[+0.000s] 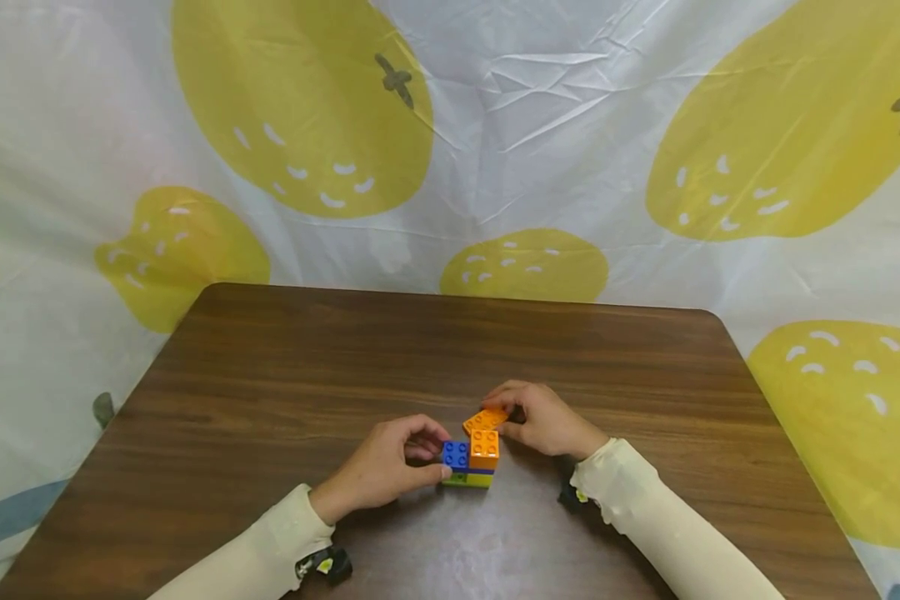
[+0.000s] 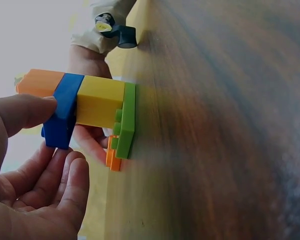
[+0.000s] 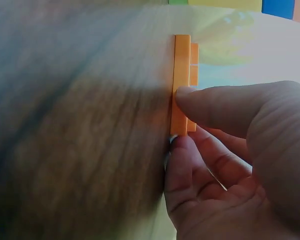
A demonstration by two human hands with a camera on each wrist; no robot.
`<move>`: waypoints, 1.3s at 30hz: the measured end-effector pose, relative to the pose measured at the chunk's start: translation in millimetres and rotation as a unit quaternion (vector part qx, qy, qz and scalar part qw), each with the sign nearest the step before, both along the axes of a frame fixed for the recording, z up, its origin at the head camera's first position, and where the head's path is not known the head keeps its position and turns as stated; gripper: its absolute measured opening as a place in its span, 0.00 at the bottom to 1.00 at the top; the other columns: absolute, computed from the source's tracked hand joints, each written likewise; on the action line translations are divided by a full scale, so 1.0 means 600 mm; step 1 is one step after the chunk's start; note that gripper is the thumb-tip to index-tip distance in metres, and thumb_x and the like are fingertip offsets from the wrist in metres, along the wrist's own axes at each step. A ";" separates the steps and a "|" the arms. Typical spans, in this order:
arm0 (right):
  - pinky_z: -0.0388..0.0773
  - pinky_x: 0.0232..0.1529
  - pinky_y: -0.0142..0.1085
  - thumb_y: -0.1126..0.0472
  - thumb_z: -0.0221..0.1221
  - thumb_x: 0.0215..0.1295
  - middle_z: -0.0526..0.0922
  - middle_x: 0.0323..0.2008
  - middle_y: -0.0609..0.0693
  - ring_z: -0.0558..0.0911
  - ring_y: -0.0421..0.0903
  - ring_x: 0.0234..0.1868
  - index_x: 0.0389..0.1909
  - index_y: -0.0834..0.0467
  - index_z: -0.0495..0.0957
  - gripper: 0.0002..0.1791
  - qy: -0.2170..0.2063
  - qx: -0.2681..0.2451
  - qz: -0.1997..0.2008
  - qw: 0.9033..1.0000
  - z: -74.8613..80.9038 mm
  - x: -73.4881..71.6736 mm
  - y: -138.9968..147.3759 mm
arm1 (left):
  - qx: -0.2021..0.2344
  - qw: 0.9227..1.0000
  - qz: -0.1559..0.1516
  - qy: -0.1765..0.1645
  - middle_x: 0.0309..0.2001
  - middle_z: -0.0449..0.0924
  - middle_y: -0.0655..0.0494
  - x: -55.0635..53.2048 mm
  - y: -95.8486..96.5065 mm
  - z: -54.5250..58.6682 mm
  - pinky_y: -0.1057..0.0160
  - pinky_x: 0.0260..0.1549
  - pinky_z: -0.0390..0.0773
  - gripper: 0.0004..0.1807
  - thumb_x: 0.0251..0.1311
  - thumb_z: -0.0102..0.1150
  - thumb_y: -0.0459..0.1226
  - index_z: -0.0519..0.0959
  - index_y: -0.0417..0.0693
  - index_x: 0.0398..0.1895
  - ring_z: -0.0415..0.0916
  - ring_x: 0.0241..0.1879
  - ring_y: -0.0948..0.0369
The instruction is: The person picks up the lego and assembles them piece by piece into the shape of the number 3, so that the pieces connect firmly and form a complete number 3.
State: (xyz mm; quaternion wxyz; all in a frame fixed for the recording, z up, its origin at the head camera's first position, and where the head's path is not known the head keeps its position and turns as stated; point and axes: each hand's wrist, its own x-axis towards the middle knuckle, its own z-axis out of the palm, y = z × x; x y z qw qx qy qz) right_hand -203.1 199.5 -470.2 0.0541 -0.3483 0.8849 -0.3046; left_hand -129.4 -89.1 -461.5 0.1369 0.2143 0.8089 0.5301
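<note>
Currently | flat orange brick (image 1: 477,422) on counter (image 1: 307,375), at block stack's (image 1: 474,478) 12 o'clock, long axis 2-to-8 | right hand (image 1: 543,421) nearer, 3 o'clock, fingers (image 3: 181,167) nearly closed, pinching it | left hand (image 1: 386,467), 9 o'clock, pinches stack's blue brick (image 1: 455,454)

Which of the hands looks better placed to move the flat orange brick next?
Probably the right hand: it pinches the flat orange brick, while the left hand grips the blue brick in the stack beside it.
</note>
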 end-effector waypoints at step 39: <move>0.82 0.39 0.33 0.61 0.74 0.63 0.85 0.41 0.45 0.81 0.42 0.36 0.52 0.54 0.88 0.17 -0.001 -0.042 -0.044 0.998 0.035 0.014 0.013 | 0.014 1.000 0.001 0.000 0.51 0.86 0.50 -0.001 -0.001 -0.001 0.63 0.51 0.87 0.19 0.60 0.77 0.39 0.83 0.45 0.52 0.84 0.48 0.58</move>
